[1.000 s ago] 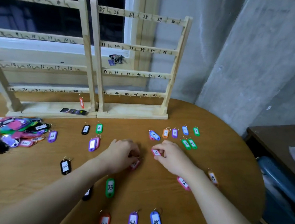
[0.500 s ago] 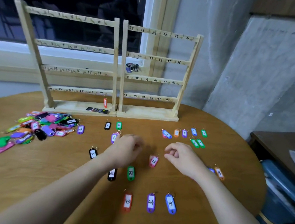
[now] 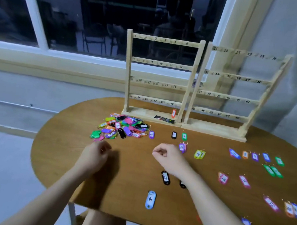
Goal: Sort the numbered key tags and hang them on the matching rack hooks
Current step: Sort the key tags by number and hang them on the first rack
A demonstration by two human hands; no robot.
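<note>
Two wooden racks stand at the table's back: the left rack (image 3: 161, 63) numbered 1 to 24, the right rack (image 3: 238, 78) numbered 25 to 48. One orange tag (image 3: 173, 113) hangs under hook 24. A pile of mixed coloured tags (image 3: 123, 129) lies in front of the left rack. Sorted tags lie singly or in small groups, among them a black tag (image 3: 165, 177), a light-blue tag (image 3: 150, 199) and a yellow pair (image 3: 199, 154). My left hand (image 3: 95, 155) hovers just below the pile, loosely curled and holding nothing. My right hand (image 3: 169, 158) hovers mid-table, also loosely curled and holding nothing.
The oval wooden table (image 3: 133, 200) ends close to my body and drops off at the left. A small dark packet (image 3: 164, 119) lies on the left rack's base. More tag rows (image 3: 254, 156) spread along the right side. A window and sill run behind.
The view has swung left and down. Both hands have moved left across the table, the left one reaching the near edge of the pile. Neither hand holds a tag now.
</note>
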